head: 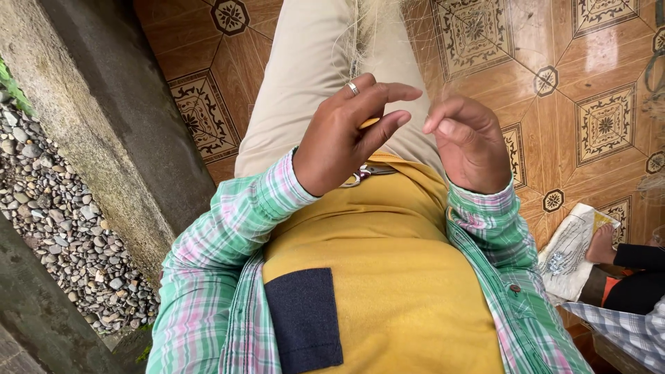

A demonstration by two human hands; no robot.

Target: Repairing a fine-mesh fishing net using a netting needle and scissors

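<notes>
Head view: fine pale netting (374,28), translucent, tangled.

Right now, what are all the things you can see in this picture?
Floor tiles: many, brown, patterned, top and right.
Pebbles: many, grey, left.
Concrete ledge: one, grey, beside pebbles.
Netting: fine pale threads, over lap.
Scissors: one, silvery, at waist, partly hidden.
Bag: one, whitish, right floor.
Another person's foot: one, on bag.
Trousers: beige.
Top: yellow, dark pocket.
Shirt: green-pink plaid.
Left hand: ringed, fingers pinching.
Right hand: curled.
</notes>
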